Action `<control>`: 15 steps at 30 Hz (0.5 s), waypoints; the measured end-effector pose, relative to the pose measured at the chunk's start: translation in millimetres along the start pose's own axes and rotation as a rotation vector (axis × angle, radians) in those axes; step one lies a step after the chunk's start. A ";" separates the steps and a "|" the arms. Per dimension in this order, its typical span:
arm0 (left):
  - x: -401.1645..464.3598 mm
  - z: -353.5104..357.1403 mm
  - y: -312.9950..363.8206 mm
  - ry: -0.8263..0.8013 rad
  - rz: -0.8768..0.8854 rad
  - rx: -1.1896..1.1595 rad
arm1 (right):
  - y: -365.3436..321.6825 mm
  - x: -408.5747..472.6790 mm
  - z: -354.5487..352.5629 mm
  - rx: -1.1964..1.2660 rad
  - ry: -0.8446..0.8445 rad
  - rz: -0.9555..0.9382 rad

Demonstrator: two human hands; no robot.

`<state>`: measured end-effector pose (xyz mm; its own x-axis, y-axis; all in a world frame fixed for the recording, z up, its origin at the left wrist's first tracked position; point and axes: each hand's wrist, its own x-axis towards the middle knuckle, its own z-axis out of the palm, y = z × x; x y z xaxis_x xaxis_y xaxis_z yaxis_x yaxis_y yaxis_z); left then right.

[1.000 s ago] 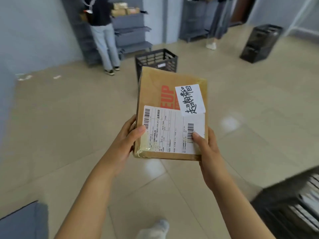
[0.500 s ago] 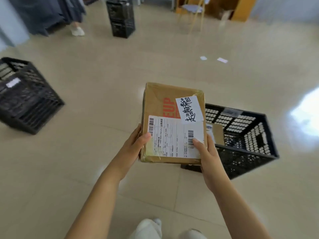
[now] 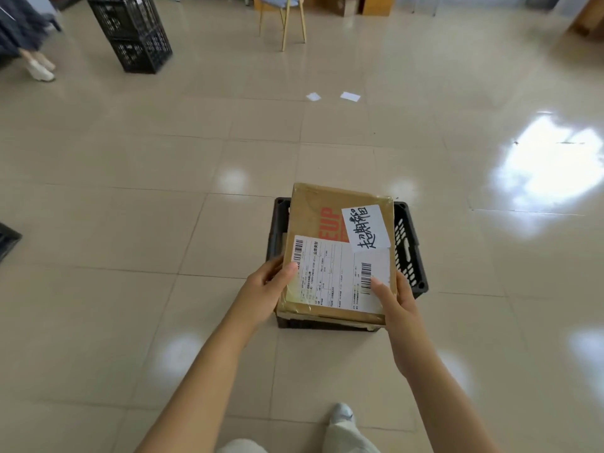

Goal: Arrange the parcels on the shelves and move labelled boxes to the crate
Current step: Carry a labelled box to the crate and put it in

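- Labelled box (image 3: 338, 253) held flat above black crate (image 3: 407, 250), covering most of the opening; not yet inside.
- Left hand (image 3: 266, 291) grips near-left corner, thumb on top across printed shipping label (image 3: 340, 273), fingers underneath.
- Right hand (image 3: 394, 300) grips near-right corner likewise, thumb beside the barcode.
- Handwritten white label (image 3: 366, 228) stuck on top face, far right.
- Judged: stiff cardboard, taped seams, probably light to moderate given an easy corner hold; tape glossy, possibly slick.
- Best hold: opposite side edges, thumbs on top; lower level into crate, then release.
- Contents of crate hidden beneath box.
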<state>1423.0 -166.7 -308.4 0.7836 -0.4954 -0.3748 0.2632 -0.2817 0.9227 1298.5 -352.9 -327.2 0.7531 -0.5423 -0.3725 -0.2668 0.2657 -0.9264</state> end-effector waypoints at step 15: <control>159.0 109.8 3.6 0.040 -0.162 0.018 | -9.0 161.3 -94.9 -0.065 0.041 0.159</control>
<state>1486.7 -336.6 -374.5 0.7537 -0.4093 -0.5142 0.3781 -0.3700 0.8486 1365.4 -518.4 -384.2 0.6739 -0.5297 -0.5150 -0.4199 0.2989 -0.8569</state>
